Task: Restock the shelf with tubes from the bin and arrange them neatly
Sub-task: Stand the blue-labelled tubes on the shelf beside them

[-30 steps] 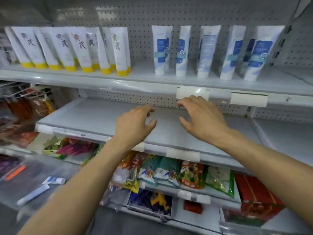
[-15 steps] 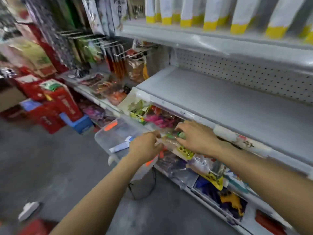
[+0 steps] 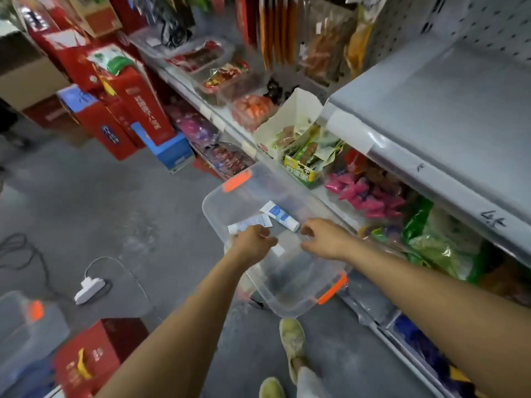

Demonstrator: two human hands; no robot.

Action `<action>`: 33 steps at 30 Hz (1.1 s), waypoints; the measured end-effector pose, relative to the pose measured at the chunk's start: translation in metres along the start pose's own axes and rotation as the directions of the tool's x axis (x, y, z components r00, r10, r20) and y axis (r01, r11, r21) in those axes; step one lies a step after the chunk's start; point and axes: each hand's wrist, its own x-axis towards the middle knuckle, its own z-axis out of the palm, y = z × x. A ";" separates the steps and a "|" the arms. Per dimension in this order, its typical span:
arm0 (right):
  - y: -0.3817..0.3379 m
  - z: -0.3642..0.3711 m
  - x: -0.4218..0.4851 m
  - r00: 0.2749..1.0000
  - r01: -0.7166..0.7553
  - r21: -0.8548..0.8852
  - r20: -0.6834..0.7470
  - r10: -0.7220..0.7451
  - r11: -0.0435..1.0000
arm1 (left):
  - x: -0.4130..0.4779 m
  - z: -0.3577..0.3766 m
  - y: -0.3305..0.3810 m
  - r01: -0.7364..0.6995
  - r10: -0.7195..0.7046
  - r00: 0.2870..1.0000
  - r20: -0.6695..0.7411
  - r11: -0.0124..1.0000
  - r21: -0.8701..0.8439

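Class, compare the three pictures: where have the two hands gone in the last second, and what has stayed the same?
Both hands left the bare shelf and dropped into the clear bin. The left hand now covers part of one tube, grip unclear; the right hand hovers empty near another tube. Unchanged: tubes lie in the bin, shelf unstocked.

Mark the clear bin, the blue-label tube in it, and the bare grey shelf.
clear bin (image 3: 288,287): head view, bare part, near end.
blue-label tube (image 3: 280,215): head view, mid-body.
bare grey shelf (image 3: 448,110): head view, top surface.
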 end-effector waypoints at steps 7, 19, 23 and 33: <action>0.020 0.057 0.141 0.988 -0.141 -0.021 0.061 0.142 0.990 | 0.135 0.019 -0.041 0.130 -0.125 0.991 -0.049 0.986 0.106; 0.041 0.143 0.243 0.990 -0.133 -0.364 -0.081 0.111 0.922 | 0.247 0.065 -0.093 0.174 -0.184 0.981 -0.057 0.723 0.668; 0.045 0.153 0.239 0.980 -0.200 -0.274 -0.070 0.188 0.941 | 0.246 0.072 -0.086 0.158 -0.207 0.978 -0.022 0.668 0.727; 0.031 0.100 0.135 0.936 -0.352 0.500 0.165 0.311 0.791 | 0.135 0.049 -0.016 0.086 -0.146 0.957 0.252 0.969 0.233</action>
